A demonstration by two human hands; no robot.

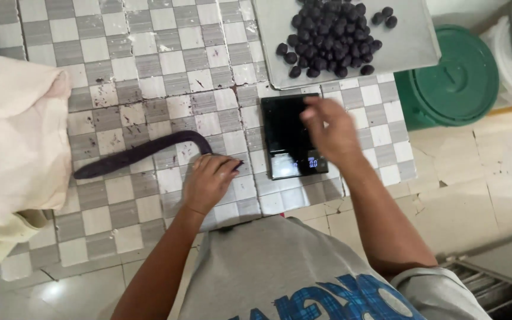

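Head view is looking straight down on a grey-and-white checked tiled worktop (149, 65). Left hand (208, 181) is pressing palm-down on the near end of one long dark purple dough rope (140, 151), fingers curled over it, not lifting it; the rope is running leftward across the middle of the worktop toward a pale cloth (13, 154) at the left edge. Right hand (330, 127) is hovering, blurred, above one black digital scale (291, 139) near the worktop's right edge; whether it is pinching a piece cannot be told.

One metal tray (410, 47) is sitting at the far right corner, carrying a heap of dark dough balls (330, 35), too many and too piled to count, with three lying apart at the heap's far right. One green bin lid (454, 77) is showing past the right edge.

Risks, as judged: the rope may tear or thin unevenly under palm pressure; the moving hand may knock the scale.
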